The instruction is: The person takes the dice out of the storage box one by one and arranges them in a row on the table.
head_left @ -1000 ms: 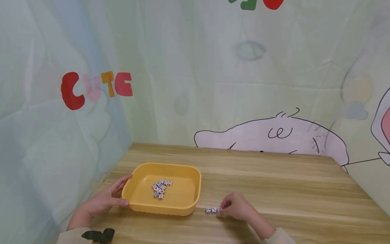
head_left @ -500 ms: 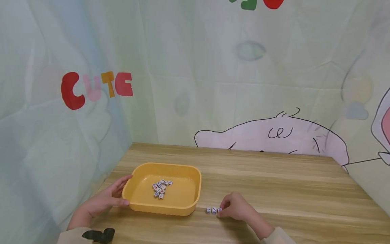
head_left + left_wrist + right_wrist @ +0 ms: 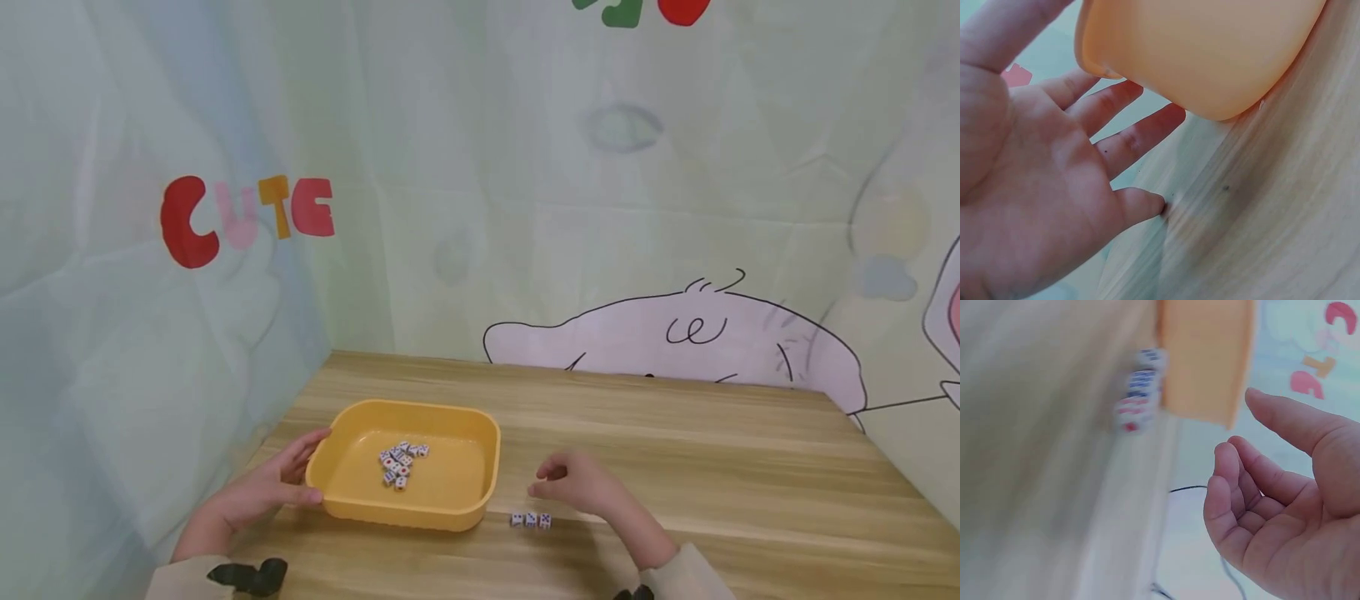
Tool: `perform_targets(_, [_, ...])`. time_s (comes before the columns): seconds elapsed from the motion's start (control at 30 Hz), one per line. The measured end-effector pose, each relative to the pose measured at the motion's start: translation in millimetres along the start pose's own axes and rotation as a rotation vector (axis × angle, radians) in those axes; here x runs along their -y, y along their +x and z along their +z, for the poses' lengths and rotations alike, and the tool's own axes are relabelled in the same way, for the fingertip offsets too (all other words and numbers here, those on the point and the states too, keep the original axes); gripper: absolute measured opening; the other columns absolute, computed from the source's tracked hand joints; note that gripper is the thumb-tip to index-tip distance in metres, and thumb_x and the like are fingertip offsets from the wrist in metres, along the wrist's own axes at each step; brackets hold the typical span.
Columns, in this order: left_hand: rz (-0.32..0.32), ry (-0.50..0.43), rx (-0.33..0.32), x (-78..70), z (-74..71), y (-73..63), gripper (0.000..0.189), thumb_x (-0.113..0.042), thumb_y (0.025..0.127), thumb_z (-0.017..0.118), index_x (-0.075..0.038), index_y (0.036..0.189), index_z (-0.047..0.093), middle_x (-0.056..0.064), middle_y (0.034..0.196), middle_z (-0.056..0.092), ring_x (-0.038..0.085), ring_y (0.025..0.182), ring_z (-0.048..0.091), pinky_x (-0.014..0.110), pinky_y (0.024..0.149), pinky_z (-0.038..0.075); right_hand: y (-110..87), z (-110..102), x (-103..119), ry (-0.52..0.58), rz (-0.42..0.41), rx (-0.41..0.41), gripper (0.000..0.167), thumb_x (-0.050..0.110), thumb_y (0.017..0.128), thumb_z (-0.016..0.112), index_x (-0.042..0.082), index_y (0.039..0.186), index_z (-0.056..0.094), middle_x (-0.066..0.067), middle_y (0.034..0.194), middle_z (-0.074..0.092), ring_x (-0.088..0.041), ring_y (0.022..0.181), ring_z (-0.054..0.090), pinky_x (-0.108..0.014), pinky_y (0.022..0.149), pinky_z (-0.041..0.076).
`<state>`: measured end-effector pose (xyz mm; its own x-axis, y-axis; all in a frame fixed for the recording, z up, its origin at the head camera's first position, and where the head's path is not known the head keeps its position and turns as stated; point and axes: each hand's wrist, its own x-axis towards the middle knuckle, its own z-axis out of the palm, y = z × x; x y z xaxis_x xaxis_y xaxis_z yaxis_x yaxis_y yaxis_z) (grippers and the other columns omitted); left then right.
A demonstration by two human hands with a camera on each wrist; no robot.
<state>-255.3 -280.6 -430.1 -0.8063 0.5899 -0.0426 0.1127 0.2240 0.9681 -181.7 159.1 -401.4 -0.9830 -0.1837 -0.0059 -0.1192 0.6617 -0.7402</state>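
My left hand [image 3: 258, 490] is at the left end of a yellow plastic tray [image 3: 427, 517], thumb near the front corner and fingers along the far side. In the left wrist view its fingers are spread and fairly straight, fingertips right at the tray wall [image 3: 1210, 56]. Several white dice [image 3: 397, 465] lie in a cluster on the tray floor. Three more dice [image 3: 531, 520] stand in a short row on the table, right of the tray. Above and beyond that row hovers my right hand [image 3: 577, 482], loosely curled, with nothing between thumb and fingers in the right wrist view.
The wood-grain table [image 3: 675, 450] extends back to a printed cloth backdrop [image 3: 465, 167], with another cloth wall [image 3: 97, 350] along the left. Dark straps [image 3: 251, 577] show at both sleeves.
My right hand has let go of the rightmost die in the row and risen away from it. The three dice remain in line. My left hand keeps its place at the tray.
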Motion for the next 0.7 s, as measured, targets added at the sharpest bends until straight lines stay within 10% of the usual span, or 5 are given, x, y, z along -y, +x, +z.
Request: perform_targets(0.7, [0.012, -0.005, 0.007, -1.3, -0.4, -1.5, 0.089, -0.004, 0.086, 0.069, 0.004, 0.151, 0.007, 0.032, 0.156, 0.008, -0.016, 0.115, 0.040, 0.008, 0.092, 0.033, 58.1, 57, 67, 0.182, -0.090, 0.027, 0.018, 0.021, 0.084, 0.075, 0.007, 0.094, 0.072, 0.002, 0.081, 0.063, -0.013, 0.076, 0.055, -0.025, 0.065, 0.047])
